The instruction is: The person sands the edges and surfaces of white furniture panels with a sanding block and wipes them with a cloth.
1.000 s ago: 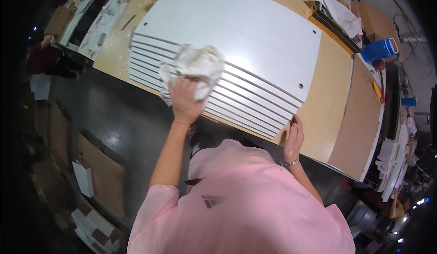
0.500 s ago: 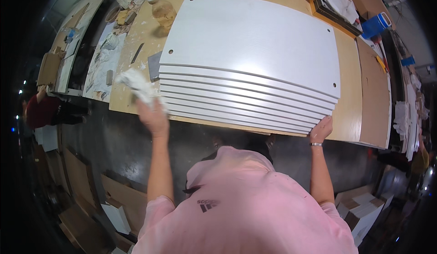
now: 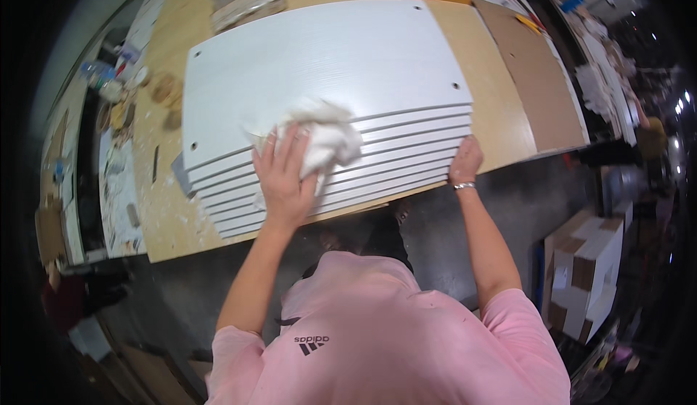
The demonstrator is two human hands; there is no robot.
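Beneath left grip (image 3: 284, 181), white cloth (image 3: 331, 140).

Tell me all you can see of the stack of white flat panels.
The stack of white flat panels looks like painted wood, with a slight sheen and faint grain. The top panel has a dark round hole near each corner. The stack lies on the pale wooden worktop; lower panels step out toward the person as parallel strips, too blurred to count surely. A bunched white cloth under the left hand covers part; the right hand is at its right edge.
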